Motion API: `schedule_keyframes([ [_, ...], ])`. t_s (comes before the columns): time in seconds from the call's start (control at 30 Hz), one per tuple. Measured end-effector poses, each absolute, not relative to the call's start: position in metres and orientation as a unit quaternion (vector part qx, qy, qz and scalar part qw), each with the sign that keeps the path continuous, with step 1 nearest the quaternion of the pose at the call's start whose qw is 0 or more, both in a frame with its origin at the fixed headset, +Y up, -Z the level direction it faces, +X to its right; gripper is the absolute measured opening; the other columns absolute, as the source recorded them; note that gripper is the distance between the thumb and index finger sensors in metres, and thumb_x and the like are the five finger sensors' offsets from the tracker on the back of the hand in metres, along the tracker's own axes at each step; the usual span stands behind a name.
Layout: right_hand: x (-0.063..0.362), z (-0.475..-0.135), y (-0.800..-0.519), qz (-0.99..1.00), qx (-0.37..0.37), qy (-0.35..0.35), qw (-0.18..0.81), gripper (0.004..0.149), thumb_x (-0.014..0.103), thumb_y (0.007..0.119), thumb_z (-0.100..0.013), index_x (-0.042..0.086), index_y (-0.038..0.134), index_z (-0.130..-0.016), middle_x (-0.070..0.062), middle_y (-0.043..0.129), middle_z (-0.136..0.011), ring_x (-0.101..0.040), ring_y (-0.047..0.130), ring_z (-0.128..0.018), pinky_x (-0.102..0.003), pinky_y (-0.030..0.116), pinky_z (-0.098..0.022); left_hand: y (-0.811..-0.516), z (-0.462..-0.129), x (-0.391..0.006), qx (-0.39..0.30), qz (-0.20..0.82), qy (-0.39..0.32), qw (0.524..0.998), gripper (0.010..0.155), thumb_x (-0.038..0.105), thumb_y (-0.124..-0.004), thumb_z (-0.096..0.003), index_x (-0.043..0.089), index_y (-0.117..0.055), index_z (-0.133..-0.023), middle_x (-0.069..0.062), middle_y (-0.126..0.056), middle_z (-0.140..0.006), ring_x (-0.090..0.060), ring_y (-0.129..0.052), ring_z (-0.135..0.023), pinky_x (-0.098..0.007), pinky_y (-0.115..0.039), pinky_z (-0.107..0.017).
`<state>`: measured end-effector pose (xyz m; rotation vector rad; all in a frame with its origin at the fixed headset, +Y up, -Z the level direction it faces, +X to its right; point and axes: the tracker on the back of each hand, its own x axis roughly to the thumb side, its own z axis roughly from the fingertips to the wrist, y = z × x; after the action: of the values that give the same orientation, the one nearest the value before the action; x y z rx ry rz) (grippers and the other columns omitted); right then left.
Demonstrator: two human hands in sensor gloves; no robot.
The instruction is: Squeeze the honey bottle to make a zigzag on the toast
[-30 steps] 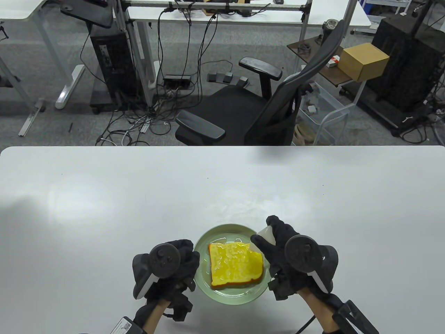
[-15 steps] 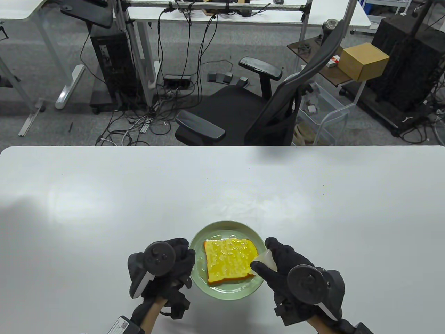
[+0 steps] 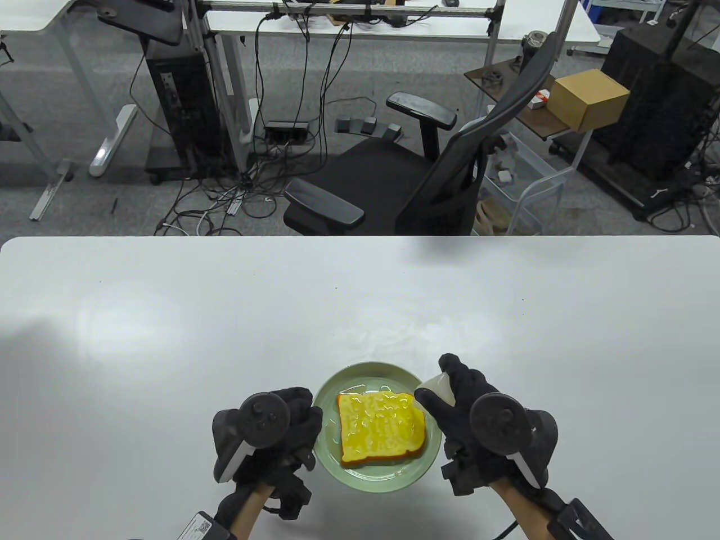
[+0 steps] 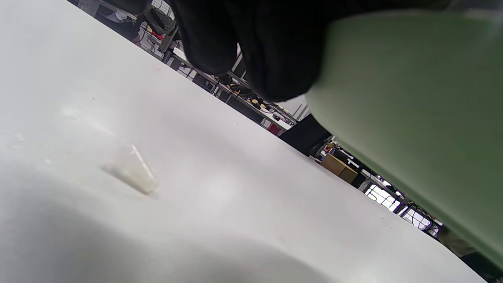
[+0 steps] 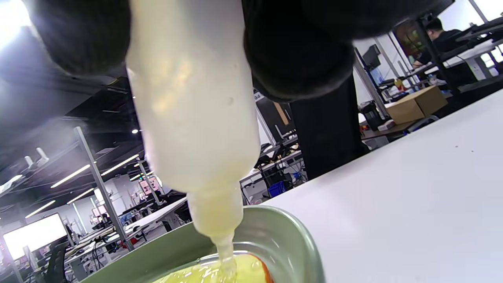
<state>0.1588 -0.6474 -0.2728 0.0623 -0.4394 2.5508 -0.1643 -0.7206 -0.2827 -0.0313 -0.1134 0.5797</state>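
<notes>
We see bare worktop [image 3: 169, 315] to the far side, left and right of the plate [image 3: 337, 388]. Our left hand [image 3: 270, 433] blocks its left rim, our right hand [image 3: 478, 427] with the bottle [image 3: 437, 388] its right; a small cap [image 4: 133, 173] lies on the worktop.

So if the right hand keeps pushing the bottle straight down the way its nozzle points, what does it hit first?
Most likely the toast: the right hand holds the honey bottle nozzle-down just above its edge, inside the green plate. The remaining gap is hard to judge.
</notes>
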Motion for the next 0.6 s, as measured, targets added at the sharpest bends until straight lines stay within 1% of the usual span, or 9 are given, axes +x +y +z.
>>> schedule_keyframes([
  [0.1,0.16,-0.275,-0.649,0.945,0.021,-0.146,0.29,0.069,0.058,0.082,-0.036,0.026,0.072,-0.096,-0.016,0.092,-0.077,-0.027,0.098,-0.041,-0.032,0.088,-0.021,-0.721,-0.282,-0.163,-0.013,0.274,-0.055,0.96,0.045,0.043,-0.078,-0.0491,0.005,-0.097,-0.064,0.0,-0.08,-0.095,-0.033,-0.078,-0.095,-0.073,-0.048,-0.072],
  [0.17,0.161,-0.275,-0.649,0.945,0.029,-0.117,0.304,0.066,0.057,0.082,-0.038,0.03,0.069,-0.097,-0.016,0.089,-0.084,-0.028,0.097,-0.047,-0.032,0.089,-0.025,-0.722,-0.283,-0.163,-0.011,0.271,-0.052,0.961,0.045,0.043,-0.078,-0.0491,0.005,-0.097,-0.064,0.0,-0.08,-0.095,-0.033,-0.078,-0.095,-0.072,-0.048,-0.072],
  [0.27,0.16,-0.273,-0.648,0.941,0.036,-0.08,0.327,0.061,0.05,0.084,-0.041,0.037,0.065,-0.097,-0.018,0.079,-0.094,-0.032,0.094,-0.057,-0.034,0.088,-0.031,-0.724,-0.283,-0.166,-0.013,0.272,-0.043,0.961,0.045,0.043,-0.078,-0.0491,0.005,-0.097,-0.064,0.0,-0.08,-0.095,-0.033,-0.078,-0.094,-0.073,-0.048,-0.072],
  [0.3,0.16,-0.272,-0.648,0.938,0.04,-0.078,0.336,0.059,0.048,0.085,-0.041,0.038,0.065,-0.096,-0.019,0.077,-0.096,-0.034,0.093,-0.06,-0.035,0.089,-0.034,-0.724,-0.284,-0.166,-0.012,0.272,-0.04,0.961,0.045,0.043,-0.078,-0.0491,0.005,-0.097,-0.064,0.0,-0.08,-0.095,-0.033,-0.078,-0.094,-0.072,-0.048,-0.072],
  [0.43,0.158,-0.271,-0.649,0.927,0.05,-0.041,0.368,0.058,0.041,0.087,-0.042,0.039,0.062,-0.094,-0.022,0.068,-0.103,-0.04,0.087,-0.072,-0.041,0.088,-0.045,-0.727,-0.284,-0.167,-0.012,0.265,-0.035,0.964,0.045,0.043,-0.078,-0.0491,0.005,-0.097,-0.064,0.0,-0.08,-0.095,-0.033,-0.078,-0.094,-0.072,-0.048,-0.072],
  [0.53,0.156,-0.271,-0.652,0.924,0.055,-0.013,0.378,0.062,0.034,0.091,-0.041,0.036,0.059,-0.093,-0.022,0.064,-0.105,-0.043,0.085,-0.078,-0.043,0.088,-0.051,-0.73,-0.285,-0.168,-0.014,0.258,-0.031,0.965,0.045,0.043,-0.078,-0.0489,0.005,-0.097,-0.064,0.0,-0.08,-0.095,-0.033,-0.078,-0.094,-0.072,-0.048,-0.072],
  [0.6,0.157,-0.271,-0.655,0.926,0.054,-0.014,0.373,0.062,0.032,0.094,-0.039,0.034,0.06,-0.091,-0.019,0.066,-0.104,-0.044,0.086,-0.079,-0.044,0.09,-0.052,-0.733,-0.287,-0.169,-0.016,0.258,-0.025,0.966,0.045,0.043,-0.078,-0.0489,0.005,-0.097,-0.064,0.0,-0.081,-0.095,-0.033,-0.078,-0.094,-0.072,-0.049,-0.072],
])
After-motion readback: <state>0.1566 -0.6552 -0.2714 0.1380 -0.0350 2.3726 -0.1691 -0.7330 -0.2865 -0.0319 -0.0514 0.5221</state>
